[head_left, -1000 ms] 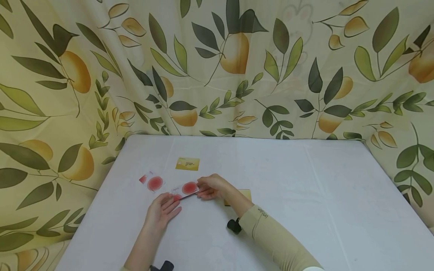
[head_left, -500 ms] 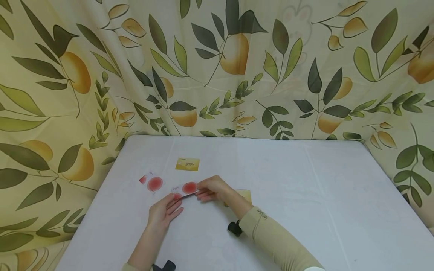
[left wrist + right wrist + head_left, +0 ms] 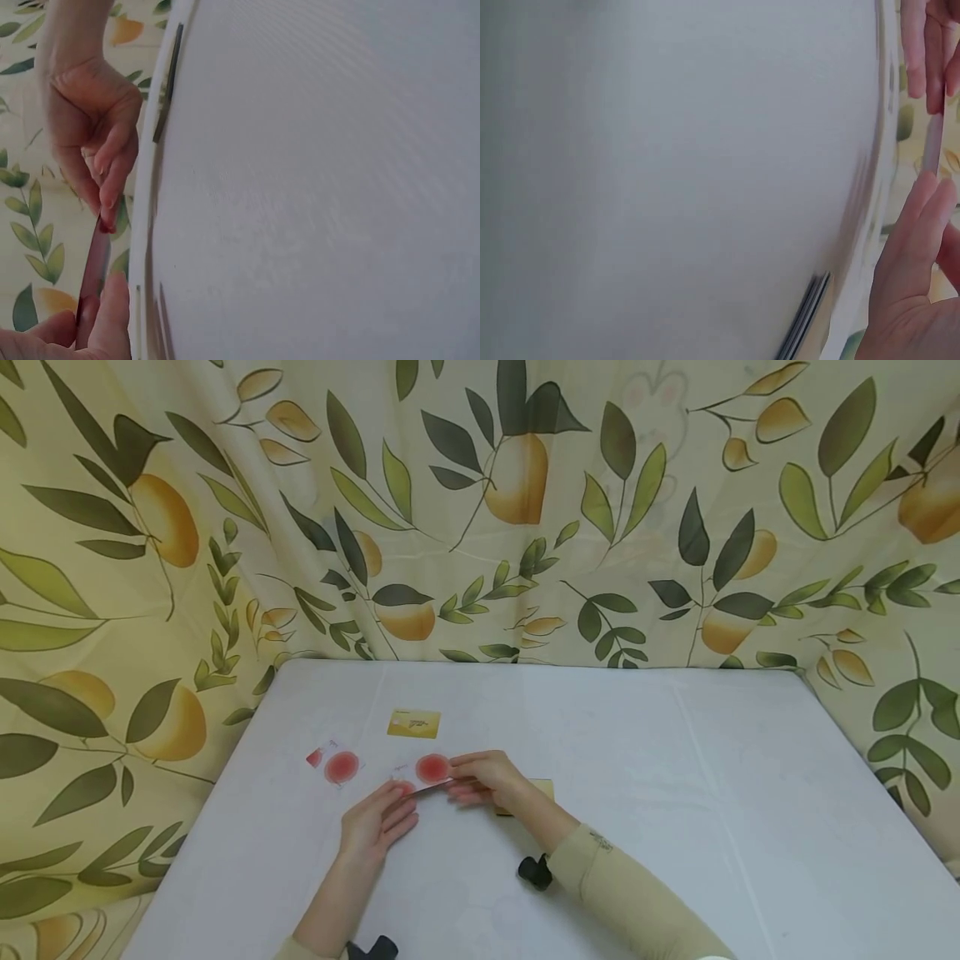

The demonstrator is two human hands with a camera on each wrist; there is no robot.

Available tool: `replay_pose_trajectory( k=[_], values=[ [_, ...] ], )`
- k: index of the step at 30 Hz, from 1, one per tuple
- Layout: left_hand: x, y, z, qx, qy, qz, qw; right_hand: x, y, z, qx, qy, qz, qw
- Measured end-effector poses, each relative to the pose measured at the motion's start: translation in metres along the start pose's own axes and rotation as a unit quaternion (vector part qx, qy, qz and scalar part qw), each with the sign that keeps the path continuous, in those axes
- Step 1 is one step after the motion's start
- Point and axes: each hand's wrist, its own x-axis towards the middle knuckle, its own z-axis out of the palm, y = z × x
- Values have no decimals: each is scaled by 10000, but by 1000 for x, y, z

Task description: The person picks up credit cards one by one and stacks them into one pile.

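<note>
one card (image 3: 427, 772) bridges the inward-angled left hand (image 3: 372, 822) and right hand (image 3: 491, 779), fingers (image 3: 113, 311) pinching its opposite ends.

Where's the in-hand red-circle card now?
Head view: the red-circle card is left of center, raised above the table between the left hand and right hand, just below the far yellow card.

We classify place as curtained-off tabletop station, recording-booth type. Evidence: white table (image 3: 705, 827); fabric curtain (image 3: 292, 560), printed with leaves and orange fruit, hanging behind far table edge and along left and right sides; black wrist-worn camera (image 3: 535, 872) above tabletop. Domestic-style print and faint rabbit outline (image 3: 657, 417) in upper fabric area point toward home. We cannot confirm room type: curtain hides surroundings.
</note>
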Motion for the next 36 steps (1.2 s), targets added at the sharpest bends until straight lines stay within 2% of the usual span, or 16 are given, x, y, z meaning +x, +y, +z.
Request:
replay_pose_trajectory(
  k=[10, 14, 21, 27, 36],
  values=[
    [-1, -3, 20, 178, -92, -77, 9998, -12, 2, -23, 221, 190, -42, 9996],
    [1, -6, 28, 254, -238, -74, 9994, -20, 2, -32, 220, 366, -111, 9990],
    [2, -10, 46, 432, -299, -78, 9986, -30, 5, -47, 446, 564, -278, 9970],
    [2, -16, 57, 578, -368, -197, 9975, -37, 10, -60, 633, 646, -327, 9954],
    [3, -27, 70, 802, -648, -220, 9944, -49, 19, -75, 732, 864, -344, 9930]
  ],
)
